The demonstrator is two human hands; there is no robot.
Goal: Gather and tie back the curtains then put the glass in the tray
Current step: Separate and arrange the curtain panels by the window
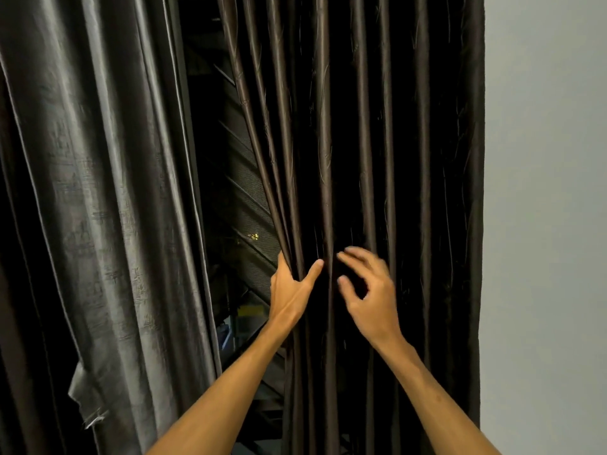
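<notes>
Two dark brown satin curtains hang in front of me. The right curtain falls in narrow pleats beside the wall. My left hand grips its inner edge, fingers hidden behind the cloth and thumb pressed across the front folds. My right hand hovers just to the right, fingers loosely curled in front of the pleats; it is blurred and holds nothing that I can see. The left curtain hangs loose and apart from both hands. Neither a glass nor a tray is in view.
Between the curtains a dark window gap shows slanted bars and a small yellow light outside. A plain grey wall stands to the right of the right curtain.
</notes>
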